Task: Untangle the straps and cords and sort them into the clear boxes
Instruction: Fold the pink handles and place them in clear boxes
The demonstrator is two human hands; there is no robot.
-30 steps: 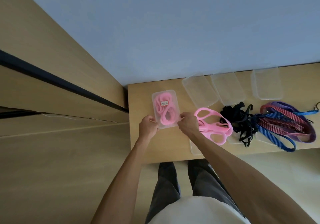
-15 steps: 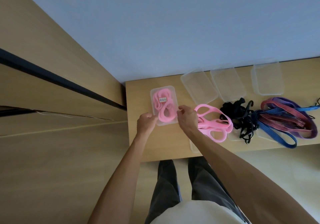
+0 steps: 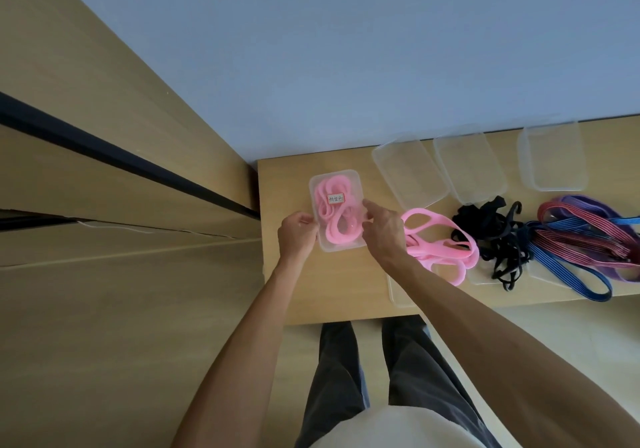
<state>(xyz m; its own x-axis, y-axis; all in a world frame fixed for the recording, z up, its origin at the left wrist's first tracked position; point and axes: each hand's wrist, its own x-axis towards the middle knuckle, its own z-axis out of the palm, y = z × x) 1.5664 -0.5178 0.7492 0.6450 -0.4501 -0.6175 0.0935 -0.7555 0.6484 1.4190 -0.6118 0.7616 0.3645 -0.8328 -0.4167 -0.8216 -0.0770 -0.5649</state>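
The surface was pale wood-look laminate, smooth and matt. The boxes were clear, faintly frosted plastic, one bearing a paper label. The pink straps looked smooth and rubbery, the black cords matt woven cloth, the striped cords ribbed elastic.

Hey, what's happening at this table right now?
A person is sorting straps into clear boxes at a wooden table. Both hands are on the clear box with pink straps: the left hand grips its left edge, the right hand is at its right edge. More pink straps, black cords and a pile of red, purple and blue straps lie unsorted to the right. Three clear trays sit behind them.
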